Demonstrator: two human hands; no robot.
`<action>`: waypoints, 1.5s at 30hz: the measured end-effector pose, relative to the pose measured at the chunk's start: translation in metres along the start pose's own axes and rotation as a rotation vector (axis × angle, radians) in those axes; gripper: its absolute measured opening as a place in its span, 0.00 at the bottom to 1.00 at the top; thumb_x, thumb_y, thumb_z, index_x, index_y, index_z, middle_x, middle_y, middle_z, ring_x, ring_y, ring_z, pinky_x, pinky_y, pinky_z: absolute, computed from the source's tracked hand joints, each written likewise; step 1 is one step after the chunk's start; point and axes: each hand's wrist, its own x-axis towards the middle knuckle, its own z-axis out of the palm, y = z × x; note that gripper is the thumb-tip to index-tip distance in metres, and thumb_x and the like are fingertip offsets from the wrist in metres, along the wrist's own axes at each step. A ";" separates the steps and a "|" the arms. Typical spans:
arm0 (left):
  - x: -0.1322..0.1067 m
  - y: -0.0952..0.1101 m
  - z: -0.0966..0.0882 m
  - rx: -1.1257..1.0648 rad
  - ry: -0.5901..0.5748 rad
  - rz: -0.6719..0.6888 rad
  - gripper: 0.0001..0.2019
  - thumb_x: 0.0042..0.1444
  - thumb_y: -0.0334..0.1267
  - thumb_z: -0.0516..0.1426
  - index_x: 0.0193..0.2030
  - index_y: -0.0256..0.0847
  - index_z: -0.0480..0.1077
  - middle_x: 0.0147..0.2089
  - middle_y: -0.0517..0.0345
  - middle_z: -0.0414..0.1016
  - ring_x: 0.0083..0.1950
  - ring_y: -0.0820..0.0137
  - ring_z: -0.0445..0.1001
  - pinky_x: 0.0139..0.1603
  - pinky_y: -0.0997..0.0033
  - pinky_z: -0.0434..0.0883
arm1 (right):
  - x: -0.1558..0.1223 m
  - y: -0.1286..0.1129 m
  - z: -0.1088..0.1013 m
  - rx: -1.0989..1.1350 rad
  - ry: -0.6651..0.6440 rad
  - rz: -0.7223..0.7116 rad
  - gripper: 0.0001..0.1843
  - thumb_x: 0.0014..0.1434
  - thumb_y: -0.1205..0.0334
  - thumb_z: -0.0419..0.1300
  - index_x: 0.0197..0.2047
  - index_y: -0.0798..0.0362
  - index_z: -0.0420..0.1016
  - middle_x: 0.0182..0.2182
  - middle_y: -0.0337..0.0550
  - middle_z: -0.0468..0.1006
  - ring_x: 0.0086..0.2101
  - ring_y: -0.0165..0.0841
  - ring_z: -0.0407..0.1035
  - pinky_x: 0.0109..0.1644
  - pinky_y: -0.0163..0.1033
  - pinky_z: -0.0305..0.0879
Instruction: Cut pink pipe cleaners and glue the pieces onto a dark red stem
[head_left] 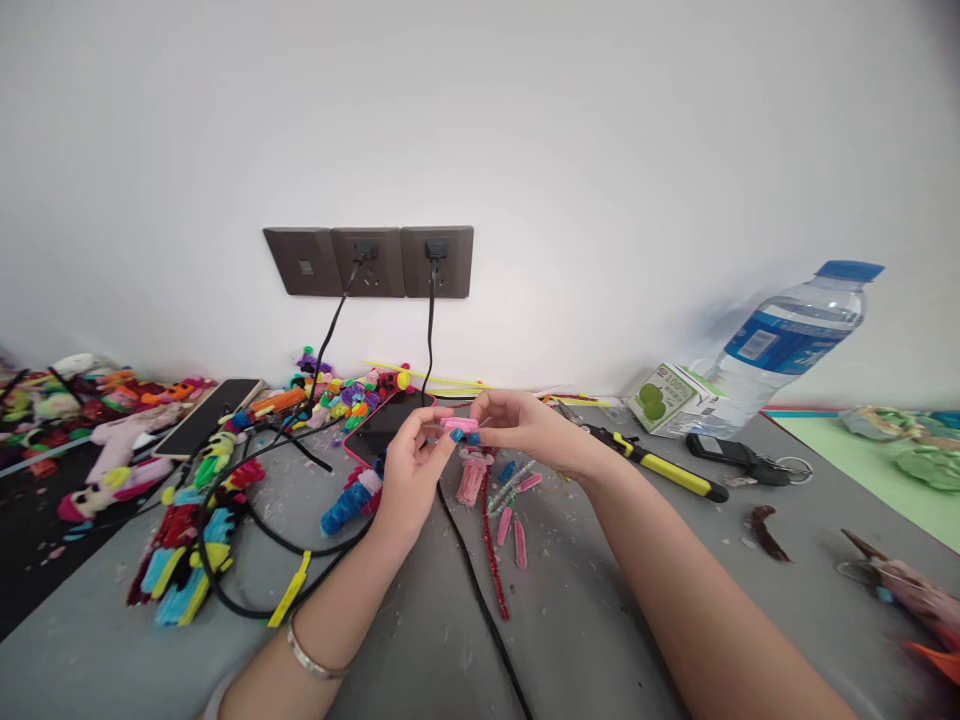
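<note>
Between the fingertips of my left hand (420, 450) and my right hand (517, 425) is a small pink fuzzy pipe-cleaner piece (459, 425). Both hands are closed in a pinch on it, raised a little over the grey table. Just below them lies a pink pipe-cleaner figure (472, 475). Several short pink loops (520, 542) and silvery tinsel stems (510, 490) lie by it. A red tinsel stem (493, 560) stretches toward me. Nearest my left wrist is a blue fuzzy piece (346, 508).
Black cables (480, 610) run from wall sockets (405, 262) across the table. Pipe-cleaner figures (187, 560) and a phone (210, 415) are at left. Yellow-handled pliers (667, 472), a car key (720, 455), a small box (664, 400), a water bottle (787, 345) and scissors (900, 580) are at right.
</note>
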 end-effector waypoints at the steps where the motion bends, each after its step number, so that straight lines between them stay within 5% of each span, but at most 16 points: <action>1: 0.000 0.000 0.000 -0.004 0.004 0.005 0.13 0.55 0.44 0.62 0.44 0.40 0.72 0.41 0.53 0.77 0.43 0.67 0.75 0.40 0.72 0.72 | 0.000 0.000 0.000 -0.001 -0.001 0.002 0.15 0.53 0.53 0.68 0.35 0.53 0.71 0.32 0.40 0.76 0.32 0.31 0.68 0.36 0.38 0.63; 27: 0.001 -0.002 -0.002 0.001 0.034 0.011 0.15 0.53 0.42 0.64 0.46 0.40 0.71 0.40 0.56 0.74 0.41 0.70 0.72 0.43 0.73 0.71 | -0.002 -0.006 -0.001 0.045 0.033 -0.041 0.16 0.53 0.52 0.69 0.36 0.53 0.72 0.30 0.40 0.76 0.31 0.30 0.66 0.36 0.37 0.62; 45: 0.001 -0.001 -0.004 0.070 0.011 0.026 0.07 0.54 0.39 0.62 0.38 0.40 0.73 0.36 0.56 0.73 0.38 0.69 0.71 0.37 0.74 0.68 | -0.003 -0.006 -0.004 0.028 0.031 -0.038 0.16 0.52 0.51 0.69 0.34 0.53 0.72 0.29 0.39 0.75 0.30 0.29 0.66 0.34 0.36 0.61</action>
